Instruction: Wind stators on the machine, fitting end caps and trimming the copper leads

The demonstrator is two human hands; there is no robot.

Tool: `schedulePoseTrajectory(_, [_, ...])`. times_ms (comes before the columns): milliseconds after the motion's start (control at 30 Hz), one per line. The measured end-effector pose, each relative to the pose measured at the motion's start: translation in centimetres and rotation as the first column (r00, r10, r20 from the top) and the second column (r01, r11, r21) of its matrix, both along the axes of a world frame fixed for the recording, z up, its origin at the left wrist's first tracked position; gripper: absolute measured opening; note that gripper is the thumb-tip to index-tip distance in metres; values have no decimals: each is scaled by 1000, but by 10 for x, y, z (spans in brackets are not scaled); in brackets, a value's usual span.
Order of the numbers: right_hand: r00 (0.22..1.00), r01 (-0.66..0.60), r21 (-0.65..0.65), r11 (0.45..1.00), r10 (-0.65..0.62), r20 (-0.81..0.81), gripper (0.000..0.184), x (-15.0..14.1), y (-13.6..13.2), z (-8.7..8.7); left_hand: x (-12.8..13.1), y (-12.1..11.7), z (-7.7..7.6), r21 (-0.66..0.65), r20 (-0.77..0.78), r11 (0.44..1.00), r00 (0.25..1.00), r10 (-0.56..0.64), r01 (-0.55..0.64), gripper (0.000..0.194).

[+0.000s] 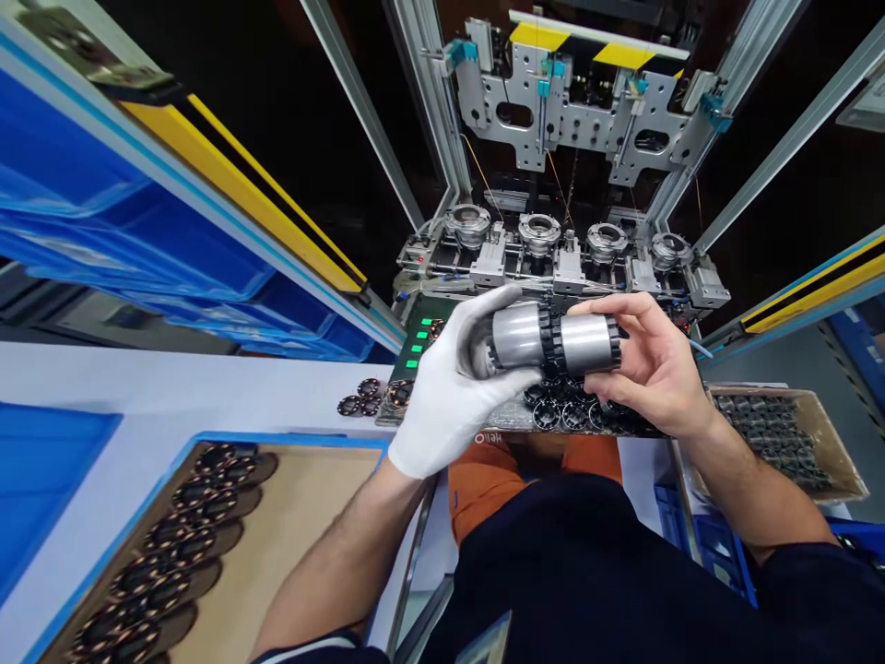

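Two silver motor stator cores with black toothed end rings lie end to end between my hands, above the front edge of the machine. My left hand (449, 387), in a white glove, is closed around the left stator core (518, 335). Bare fingers of my right hand (654, 364) grip the right stator core (586, 342) at its outer end and top. The inner ends of the two cores meet or nearly meet. Below them, several black-ringed stators (563, 415) stand on the machine's front ledge, partly hidden by my hands.
Behind my hands is a winding machine with several round metal holders (539, 235) and a plate with striped tape (581, 111) above. Copper-wound stators (186, 535) fill part of a blue-rimmed tray (290, 438) at left. A cardboard box (830, 433) of stators stands right. Green-lit buttons (418, 349) sit left.
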State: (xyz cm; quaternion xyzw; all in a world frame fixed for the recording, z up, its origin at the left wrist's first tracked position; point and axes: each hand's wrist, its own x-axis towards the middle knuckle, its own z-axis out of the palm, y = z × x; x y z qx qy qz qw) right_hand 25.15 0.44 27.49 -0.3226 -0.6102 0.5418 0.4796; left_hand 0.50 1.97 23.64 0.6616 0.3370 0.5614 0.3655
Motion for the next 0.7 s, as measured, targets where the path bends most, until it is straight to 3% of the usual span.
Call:
schedulePoseTrajectory(100, [1000,-6,61,998,6,-12,48,4,-2,-2,2,-12,4,-10,33,999,998,-46,47,70])
schedulePoseTrajectory(200, [1000,19,143,990,-16,-19,23,6,-4,-4,6,-21,3,-3,113,994,988,-109,110,30])
schedulePoseTrajectory(267, [999,35,133,990,-32,-25,27,8,-4,-6,8,-23,1,-8,144,993,983,-115,118,21])
schedulePoseTrajectory(300, [999,36,97,995,-33,-35,41,9,-3,-7,8,-22,-1,-11,156,994,982,-108,112,25])
schedulePoseTrajectory(367, [998,36,13,999,-36,-51,74,12,-2,-9,8,-19,-4,-29,174,995,981,-92,98,56])
schedulePoseTrajectory(433, [999,39,-34,999,-40,-32,83,15,-2,-9,6,-16,-6,-54,168,992,981,-101,111,82])
schedulePoseTrajectory(600, [999,-22,-93,995,25,30,69,14,-2,-7,2,-15,-5,-97,73,989,992,-105,112,65])
schedulePoseTrajectory(700, [1000,-5,-79,997,8,30,66,9,0,-6,5,-15,-6,-67,96,994,992,-84,90,54])
